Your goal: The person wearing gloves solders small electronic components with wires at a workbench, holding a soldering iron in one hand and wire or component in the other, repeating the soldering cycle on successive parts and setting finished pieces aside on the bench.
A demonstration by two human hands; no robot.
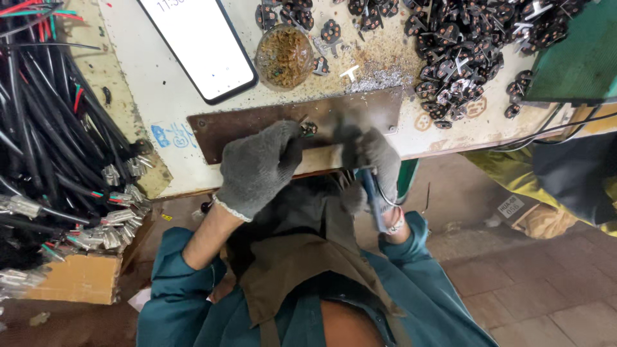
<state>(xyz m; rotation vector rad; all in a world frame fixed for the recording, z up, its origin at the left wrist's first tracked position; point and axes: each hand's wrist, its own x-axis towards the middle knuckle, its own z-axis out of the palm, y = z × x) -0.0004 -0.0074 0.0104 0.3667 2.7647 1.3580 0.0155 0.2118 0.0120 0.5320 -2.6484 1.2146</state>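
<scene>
Small electrical assembly workshop: scuffed white desk (pixel 173 96) with rusty brown metal plate (pixel 257 125), heap of small black plug inserts (pixel 463 45), bundled black cables with crimped metal terminals (pixel 58 167), solder-flecked debris.

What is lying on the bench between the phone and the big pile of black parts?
In the head view, a round clear lid with brownish residue sits between the phone and the pile of black parts, with a few loose black parts beside it.

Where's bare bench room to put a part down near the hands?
Bare white benchtop lies between the phone and the brown metal plate. Crowded: black parts pile at upper right, cable bundle at left, gritty debris around the round dish.
</scene>
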